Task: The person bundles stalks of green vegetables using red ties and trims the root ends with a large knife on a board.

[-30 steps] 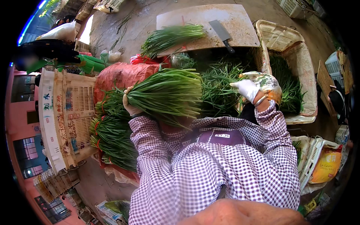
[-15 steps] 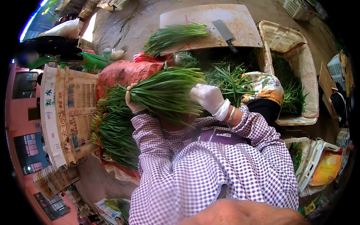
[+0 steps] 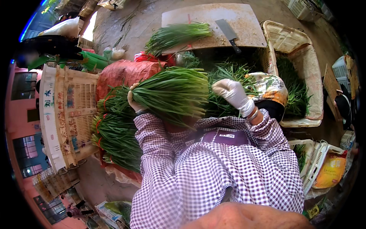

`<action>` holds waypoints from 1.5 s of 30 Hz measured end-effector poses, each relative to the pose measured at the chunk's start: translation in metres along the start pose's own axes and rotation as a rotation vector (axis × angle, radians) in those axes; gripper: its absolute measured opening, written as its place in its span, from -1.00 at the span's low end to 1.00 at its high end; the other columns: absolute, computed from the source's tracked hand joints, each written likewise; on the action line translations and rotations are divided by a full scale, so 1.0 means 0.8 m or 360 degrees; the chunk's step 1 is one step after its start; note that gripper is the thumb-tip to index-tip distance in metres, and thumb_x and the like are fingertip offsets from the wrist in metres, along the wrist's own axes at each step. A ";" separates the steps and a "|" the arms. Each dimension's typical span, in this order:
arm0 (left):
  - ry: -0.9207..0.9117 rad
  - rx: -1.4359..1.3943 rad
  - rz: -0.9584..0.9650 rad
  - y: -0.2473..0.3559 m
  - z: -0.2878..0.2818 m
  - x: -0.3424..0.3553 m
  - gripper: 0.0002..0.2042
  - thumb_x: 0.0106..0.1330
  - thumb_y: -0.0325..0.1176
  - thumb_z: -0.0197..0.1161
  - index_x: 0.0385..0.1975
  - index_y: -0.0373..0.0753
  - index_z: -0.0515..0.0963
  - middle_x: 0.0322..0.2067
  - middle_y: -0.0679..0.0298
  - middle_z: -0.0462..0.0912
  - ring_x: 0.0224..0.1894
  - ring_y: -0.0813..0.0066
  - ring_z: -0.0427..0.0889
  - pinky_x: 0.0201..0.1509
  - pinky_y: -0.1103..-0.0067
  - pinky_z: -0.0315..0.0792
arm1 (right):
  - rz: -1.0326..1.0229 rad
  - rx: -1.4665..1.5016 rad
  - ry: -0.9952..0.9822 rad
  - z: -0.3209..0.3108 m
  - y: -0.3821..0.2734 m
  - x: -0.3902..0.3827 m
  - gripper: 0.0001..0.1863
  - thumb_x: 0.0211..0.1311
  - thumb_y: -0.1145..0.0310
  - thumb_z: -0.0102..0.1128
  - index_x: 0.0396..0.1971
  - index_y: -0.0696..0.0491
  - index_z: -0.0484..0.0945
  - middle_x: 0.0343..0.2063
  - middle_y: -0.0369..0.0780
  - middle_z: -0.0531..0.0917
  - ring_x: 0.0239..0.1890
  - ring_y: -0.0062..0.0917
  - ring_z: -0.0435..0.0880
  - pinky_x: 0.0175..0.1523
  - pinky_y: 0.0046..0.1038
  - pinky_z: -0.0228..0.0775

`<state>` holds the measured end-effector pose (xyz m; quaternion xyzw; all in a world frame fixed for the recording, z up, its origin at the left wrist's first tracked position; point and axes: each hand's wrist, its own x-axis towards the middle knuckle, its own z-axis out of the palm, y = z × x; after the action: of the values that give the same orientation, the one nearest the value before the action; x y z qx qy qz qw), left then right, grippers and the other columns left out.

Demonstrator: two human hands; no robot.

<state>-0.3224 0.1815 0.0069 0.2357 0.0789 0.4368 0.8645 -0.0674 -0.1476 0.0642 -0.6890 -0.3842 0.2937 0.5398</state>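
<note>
My left hand [image 3: 135,100] is closed around a large fanned bunch of long green leafy stems [image 3: 167,91], their pale ends pointing right. My right hand [image 3: 231,94], in a white glove, hovers just right of that bunch with fingers curled together; anything pinched in them is too small to make out. Behind it lie loose green leaves [image 3: 225,70] and a printed bag [image 3: 270,86]. Tied green bundles [image 3: 114,139] rest on red sacking at my left, below a red sack [image 3: 122,72].
A board [image 3: 202,15] at the back holds another bunch [image 3: 177,36] and a cleaver [image 3: 225,29]. A tall white crate [image 3: 76,114] stands at left, a basket of greens [image 3: 316,91] at right, stacked baskets [image 3: 316,160] at lower right. A person [image 3: 341,103] is at the far right edge.
My right hand moved left to the pale ends of the held bunch, then back a little to the right. My left hand has kept hold of the bunch.
</note>
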 end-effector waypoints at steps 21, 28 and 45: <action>0.0036 0.0056 0.0035 0.005 -0.006 -0.004 -0.78 0.17 -0.26 0.22 -0.22 -0.17 0.52 -0.15 0.28 0.56 0.04 0.35 0.47 0.28 0.31 0.27 | 0.0005 -0.1370 0.0029 -0.048 0.048 -0.015 -0.63 0.04 0.16 0.31 -0.17 0.03 0.65 -0.11 -0.17 0.65 -0.02 -0.29 0.56 0.12 -0.26 0.36; -0.0115 -0.0086 0.0110 -0.003 0.038 -0.006 -0.78 0.18 -0.25 0.20 -0.20 -0.11 0.48 -0.14 0.33 0.53 0.03 0.41 0.47 0.24 0.30 0.31 | -0.0057 0.1682 -0.0446 0.077 -0.021 -0.008 -0.39 0.09 0.49 0.38 0.19 0.06 0.39 0.07 -0.27 0.53 0.06 -0.59 0.49 0.16 -0.51 0.35; -0.0726 -0.0828 -0.0128 -0.003 -0.030 0.025 -0.74 0.27 -0.25 0.12 -0.13 -0.24 0.44 -0.18 0.31 0.52 -0.09 0.44 0.49 0.09 0.42 0.36 | 0.0303 0.0851 -0.0664 0.017 0.007 0.021 -0.88 0.27 0.40 0.19 -0.40 0.14 0.55 -0.55 -0.35 0.54 -0.53 -0.70 0.44 -0.38 -0.63 0.31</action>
<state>-0.3169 0.2042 -0.0135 0.0958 -0.2211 0.3439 0.9076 -0.0685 -0.1273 0.0552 -0.4812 -0.3299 0.5674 0.5811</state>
